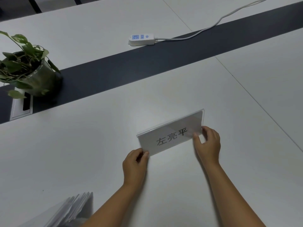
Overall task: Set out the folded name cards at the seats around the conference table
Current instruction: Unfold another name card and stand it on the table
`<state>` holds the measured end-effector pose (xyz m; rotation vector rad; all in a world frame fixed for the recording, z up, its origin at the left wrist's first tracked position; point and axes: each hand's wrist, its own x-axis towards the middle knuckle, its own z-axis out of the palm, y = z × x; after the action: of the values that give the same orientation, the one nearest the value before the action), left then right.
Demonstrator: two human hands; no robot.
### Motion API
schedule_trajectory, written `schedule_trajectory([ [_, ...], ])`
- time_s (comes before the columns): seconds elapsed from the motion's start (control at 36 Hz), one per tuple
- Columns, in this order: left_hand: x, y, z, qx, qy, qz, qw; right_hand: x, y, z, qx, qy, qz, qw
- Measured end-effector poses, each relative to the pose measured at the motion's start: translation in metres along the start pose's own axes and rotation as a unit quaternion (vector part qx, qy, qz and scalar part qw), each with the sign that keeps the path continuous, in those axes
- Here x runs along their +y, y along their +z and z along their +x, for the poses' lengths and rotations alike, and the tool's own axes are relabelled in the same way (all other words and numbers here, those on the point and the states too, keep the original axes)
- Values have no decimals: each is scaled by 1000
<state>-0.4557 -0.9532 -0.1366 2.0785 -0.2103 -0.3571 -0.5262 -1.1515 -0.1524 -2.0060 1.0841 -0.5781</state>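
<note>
Left hand (134, 163): thumb and fingers curled, pinching the lower left corner of the name card (170, 134). Right hand (208, 144): thumb and fingers likewise curled, pinching the card's right end, thumb on the near face. Both forearms are bare and reach in from the lower edge. Name card: one, a clear folded holder with a white insert printed with three dark characters, ridge uppermost and running at a slant; it stands between the two hands on the near white part of the conference table (82, 153), lower edge at or just above the surface, contact not certain. Stack of further card holders (72, 210): at the lower left, near the left forearm, clear with white inserts, edges fanned; count not readable. Dark strip (147, 63): one, running diagonally across the table. Plant pot (41, 79): one, dark, on the strip at left, holding a green trailing plant (24, 51). Cable port (21, 107): one, white-framed, just below the pot. Power strip (141, 39): one, white with blue sockets, at the strip's far edge, its white cord (213, 27) leading away to the upper right.
</note>
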Motion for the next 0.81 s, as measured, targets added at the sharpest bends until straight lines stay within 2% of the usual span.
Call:
schedule_trajectory([
  [0.33,-8,-3,-7,27,0,1,1000,-1,-2,-3,-14,-29,-6,999],
  [0.56,-14,0,-12,37,25,39,998,0,-2,-2,-32,-27,-9,999],
  [0.81,-12,1,-11,53,1,29,998,3,5,1,-29,-45,-41,998],
])
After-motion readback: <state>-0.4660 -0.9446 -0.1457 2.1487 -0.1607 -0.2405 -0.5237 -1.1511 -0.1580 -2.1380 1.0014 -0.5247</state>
